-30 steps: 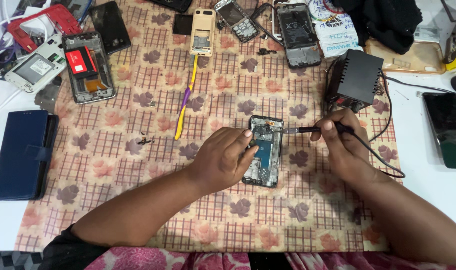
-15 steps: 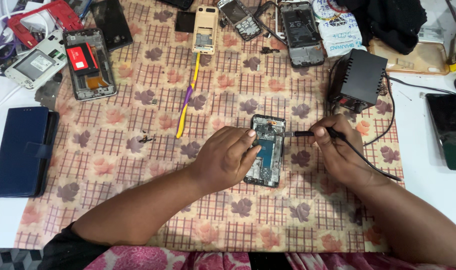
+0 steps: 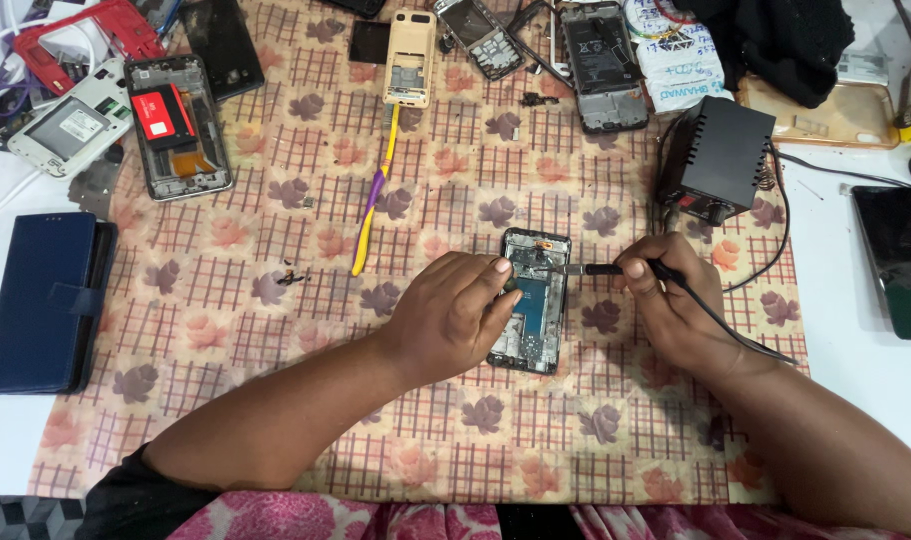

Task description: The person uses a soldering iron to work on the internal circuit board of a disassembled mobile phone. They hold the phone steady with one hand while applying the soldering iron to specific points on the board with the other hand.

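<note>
Right hand [image 3: 676,305] grips a soldering iron [image 3: 606,269] pencil-fashion, tip pointing left onto the upper part of the opened phone [image 3: 534,300]; left hand [image 3: 451,315] curls over the phone's left edge, pinning it; phone's long axis runs toward and away from the person.

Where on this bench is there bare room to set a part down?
Free cloth lies between the blue wallet case and the left hand, below the yellow tool. The near edge of the cloth, between the forearms, is bare too. The far edge around the opened phones and the black box is crowded.
</note>
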